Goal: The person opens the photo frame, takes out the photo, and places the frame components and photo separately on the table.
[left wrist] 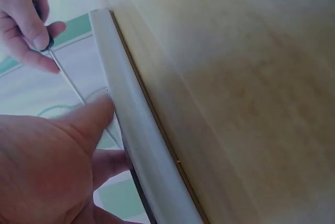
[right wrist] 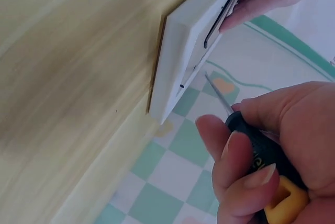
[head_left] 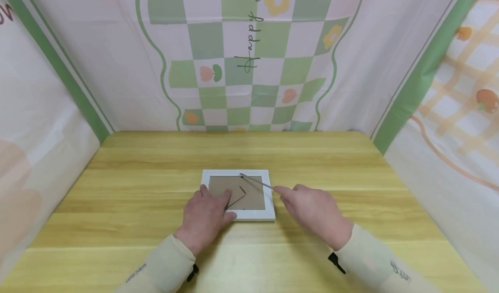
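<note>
Picture frame (head_left: pixel 253 215), white-rimmed, back up, lying on the middle of the surface, nearer the person than the far edge. From largest down: printed cloth (head_left: pixel 273 72) hangs behind, green and white checks with flowers, hearts and the lettering "Happy"; more patterned cloth at both sides. Surface (head_left: pixel 117 197) of pale yellow wood grain, rounded at the far corners. Two pale sleeves (head_left: pixel 370 258) come in from the near side, dark lettering on each, a black strap end (head_left: pixel 336 262) by each cuff. Left hand (head_left: pixel 204 217) grips the frame at its near left corner, thumb along the near rim, a finger reaching in over the backing. Right hand (head_left: pixel 313 208), to the right of the frame, is closed round a screwdriver (right wrist: pixel 267 153). Backing board (head_left: pixel 255 200), brown, fills the middle of the frame. Screwdriver: dark green handle with yellow on it; thin metal shaft (head_left: pixel 257 182) slants across the right of the board, tip at the far inner edge; contact there cannot be told. Thin dark line (head_left: pixel 235 201) runs from the left hand toward mid-board, a short dark strip (head_left: pixel 242 190) near its end. Smallest: a dark tab (head_left: pixel 241 177) by the screwdriver's tip.
</note>
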